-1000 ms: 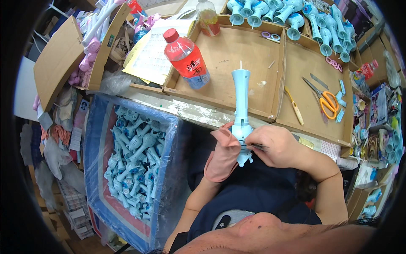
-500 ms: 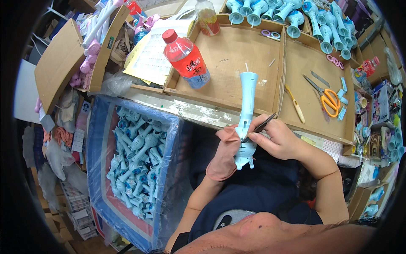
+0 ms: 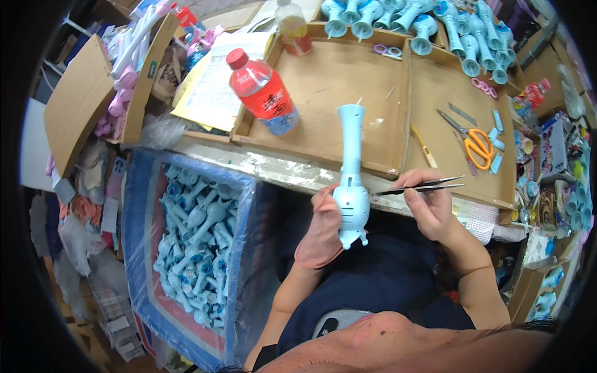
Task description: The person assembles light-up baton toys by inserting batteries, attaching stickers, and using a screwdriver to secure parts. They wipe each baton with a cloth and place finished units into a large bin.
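My left hand [image 3: 321, 225], in a pinkish fabric glove, grips a light-blue plastic toy part [image 3: 352, 202] by its rounded body. The part stands with its long flared tube pointing away from me; slots show on the body and small prongs at its near end. A thin pale rod sticks out of the tube's far end. In my bare right hand [image 3: 430, 204] is a pair of dark tweezers [image 3: 429, 185], held between thumb and fingers. Its tips point left, close beside the blue body, and I cannot tell whether they touch it.
A shallow cardboard tray [image 3: 311, 146] holds a red-labelled bottle [image 3: 264, 93]. Orange-handled scissors [image 3: 476, 146] and a yellow-handled tool [image 3: 425, 148] lie in the right section. At left, a blue-rimmed bin [image 3: 138, 248] is full of blue parts. More blue parts [image 3: 423, 34] line the back.
My right hand has drawn back rightward with the tweezers, whose tips have left the blue part's slotted area. The blue part has shifted slightly left and now shows its slotted body uncovered.
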`<state>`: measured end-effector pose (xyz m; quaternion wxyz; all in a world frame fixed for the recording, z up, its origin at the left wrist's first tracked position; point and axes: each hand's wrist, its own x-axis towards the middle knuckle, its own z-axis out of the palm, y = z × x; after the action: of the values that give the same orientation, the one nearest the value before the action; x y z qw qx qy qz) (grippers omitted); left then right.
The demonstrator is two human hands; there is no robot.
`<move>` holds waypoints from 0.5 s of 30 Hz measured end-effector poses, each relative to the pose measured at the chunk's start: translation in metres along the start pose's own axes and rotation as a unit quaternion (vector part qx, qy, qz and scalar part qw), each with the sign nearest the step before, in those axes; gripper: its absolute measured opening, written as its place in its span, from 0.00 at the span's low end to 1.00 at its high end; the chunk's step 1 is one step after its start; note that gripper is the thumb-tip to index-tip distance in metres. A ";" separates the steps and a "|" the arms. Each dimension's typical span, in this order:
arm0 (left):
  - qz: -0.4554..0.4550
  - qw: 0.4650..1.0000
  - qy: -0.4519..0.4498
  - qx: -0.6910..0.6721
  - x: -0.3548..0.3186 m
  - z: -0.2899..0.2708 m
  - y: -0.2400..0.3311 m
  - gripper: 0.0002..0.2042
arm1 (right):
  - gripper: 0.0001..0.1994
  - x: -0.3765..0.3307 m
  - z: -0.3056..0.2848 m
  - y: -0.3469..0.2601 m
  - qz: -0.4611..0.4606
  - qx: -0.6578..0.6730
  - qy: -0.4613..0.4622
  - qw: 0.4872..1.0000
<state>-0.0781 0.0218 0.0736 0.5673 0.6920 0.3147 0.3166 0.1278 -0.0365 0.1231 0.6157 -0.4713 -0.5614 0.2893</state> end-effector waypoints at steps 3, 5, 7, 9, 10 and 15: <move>-0.160 0.959 0.019 -0.232 -0.004 0.002 -0.012 0.25 | 0.08 -0.017 -0.036 0.003 0.103 0.015 0.087 0.991; -0.264 0.879 0.023 -0.397 -0.004 0.002 -0.017 0.20 | 0.10 -0.031 -0.076 -0.002 0.125 0.000 0.190 0.974; -0.294 0.899 0.013 -0.325 -0.002 0.000 -0.016 0.21 | 0.10 -0.044 -0.135 -0.013 0.103 -0.100 0.296 0.944; -0.316 0.892 0.020 -0.321 0.002 -0.004 -0.007 0.22 | 0.09 -0.057 -0.203 -0.032 0.061 -0.228 0.389 0.890; -0.309 0.894 0.001 -0.326 0.005 -0.004 -0.001 0.23 | 0.08 -0.064 -0.238 -0.043 0.032 -0.284 0.427 0.858; -0.408 0.826 0.043 -0.386 0.017 -0.004 0.021 0.36 | 0.09 -0.098 -0.364 -0.090 -0.073 -0.343 0.618 0.704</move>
<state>-0.0694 0.0345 0.0963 0.8516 0.2103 0.4446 0.1816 0.4432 -0.2515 0.1910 0.6398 -0.6803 -0.1482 -0.3254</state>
